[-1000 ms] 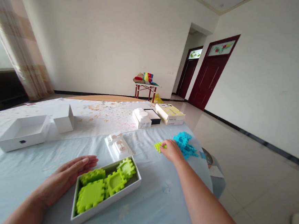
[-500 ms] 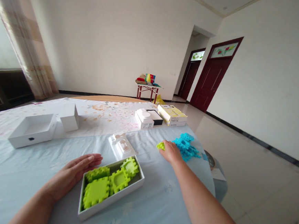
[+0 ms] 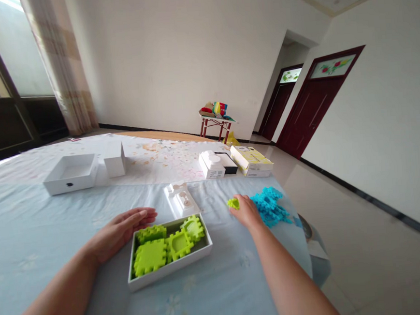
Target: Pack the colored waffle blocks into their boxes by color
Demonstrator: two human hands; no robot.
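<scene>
My left hand (image 3: pixel 123 231) rests beside the far left side of a shallow white box (image 3: pixel 175 267), its fingers stretched out and holding nothing. Inside that box lie several lime-green interlocking foam-like blocks (image 3: pixel 150 257) with toothed edges. To the right, my right hand (image 3: pixel 247 212) grips a small lime-green toothed piece (image 3: pixel 233 203), partly covered by the fingers. Just past that hand is a heap of blue toothed pieces (image 3: pixel 271 205) near the table's right edge.
A white moulded tray (image 3: pixel 182 199) lies behind the green-filled box. Farther back stand an open white box (image 3: pixel 71 174), an upright white box (image 3: pixel 114 160), a smaller white box (image 3: pixel 212 164), a black-lined box lid (image 3: pixel 228 162) and a yellow-and-white box (image 3: pixel 253 161).
The camera has turned slightly left, so the whole scene sits farther right. Both hands keep about the same places over the table, the right one still on the green piece.
</scene>
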